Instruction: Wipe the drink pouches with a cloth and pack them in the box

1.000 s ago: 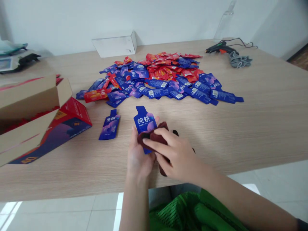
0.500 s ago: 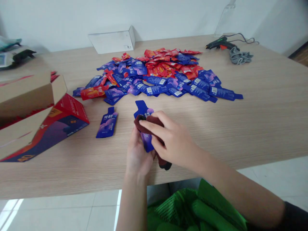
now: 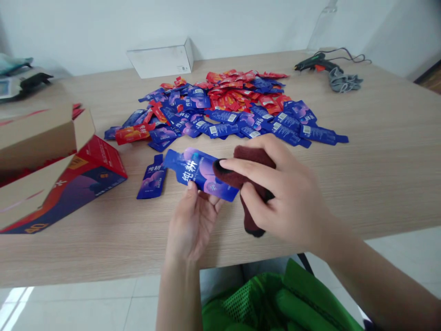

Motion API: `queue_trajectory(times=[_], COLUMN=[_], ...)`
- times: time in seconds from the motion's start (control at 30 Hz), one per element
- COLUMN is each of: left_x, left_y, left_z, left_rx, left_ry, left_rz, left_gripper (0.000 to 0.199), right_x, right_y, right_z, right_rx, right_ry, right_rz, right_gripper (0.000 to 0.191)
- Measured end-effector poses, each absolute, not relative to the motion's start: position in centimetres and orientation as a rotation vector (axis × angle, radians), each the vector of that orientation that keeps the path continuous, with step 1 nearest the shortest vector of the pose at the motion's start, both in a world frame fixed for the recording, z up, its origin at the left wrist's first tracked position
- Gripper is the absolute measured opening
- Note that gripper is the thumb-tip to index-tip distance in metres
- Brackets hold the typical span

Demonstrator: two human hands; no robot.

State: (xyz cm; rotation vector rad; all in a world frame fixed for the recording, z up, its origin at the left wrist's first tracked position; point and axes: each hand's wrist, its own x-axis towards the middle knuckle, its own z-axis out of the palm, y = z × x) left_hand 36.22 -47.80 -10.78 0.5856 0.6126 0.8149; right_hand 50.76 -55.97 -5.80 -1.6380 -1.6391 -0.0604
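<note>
A blue and purple spouted pouch (image 3: pixel 191 166) is held above the table by my left hand (image 3: pixel 195 218), thumb on its lower edge and fingers underneath. My right hand (image 3: pixel 289 197) is closed on a dark brown cloth (image 3: pixel 253 158) with black patches, and the cloth touches the right end of the pouch. One end of the cloth hangs down below my right fingers. A second blue pouch (image 3: pixel 151 179) lies flat on the table to the left of my left hand.
Behind my hands is a pile of blue pouches (image 3: pixel 220 129) and red pouches (image 3: pixel 229 99). An open carton (image 3: pixel 103 156) stands at left. Farther back are a white box (image 3: pixel 161 62), a glue gun (image 3: pixel 315 62) with a cord and a crumpled grey cloth (image 3: pixel 344 82).
The held pouch has turned from nearly upright to lying sideways, its spout now pointing left. My right hand and the cloth have moved right, uncovering most of the pouch.
</note>
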Motion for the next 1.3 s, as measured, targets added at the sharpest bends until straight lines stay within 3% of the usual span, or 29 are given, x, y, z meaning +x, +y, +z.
queue_trajectory(times=[0.13,0.33,0.47,0.63,0.8,1.0,1.1,1.23,1.3], left_x=[36.3,35.9,35.7,36.9,37.5,36.9,37.0,37.6,37.7], left_y=[-48.0,-46.9,-46.8,-47.7,-47.2,-47.4,-48.5,-50.1,-50.5], left_z=[-10.3,-13.1,-14.5,-13.0,-12.0,-12.3,-12.0,-12.1,-12.4], left_rx=[0.682,0.838,0.973,0.873,0.775,1.065,1.452,1.612,1.671], left_ry=[0.553,0.850,0.911,0.704,0.742,1.000,1.129,0.886,0.781], left_rz=[0.847,1.098,1.133,1.031,1.041,1.087,1.081,0.923,0.857], left_gripper=[0.040,0.018,0.021,0.022,0.019,0.027,0.025,0.026,0.031], right_x=[49.6,49.2,50.6,50.1,48.1,49.7,50.8,51.0,50.8], right_y=[-55.1,-57.0,-57.0,-53.9,-55.2,-58.5,-57.3,-54.8,-54.2], right_z=[-7.4,-9.0,-6.9,-7.0,-10.2,-10.5,-9.7,-9.4,-9.6], right_rx=[-1.589,-1.621,-1.622,-1.656,-1.842,-1.683,-1.630,-1.532,-1.483], right_ry=[-1.654,-1.719,-1.608,-1.727,-1.962,-1.676,-1.367,-1.206,-1.211], right_rz=[0.111,0.504,0.264,-0.068,0.078,0.639,0.575,0.582,0.572], right_gripper=[0.044,0.041,0.040,0.046,0.054,0.049,0.039,0.042,0.034])
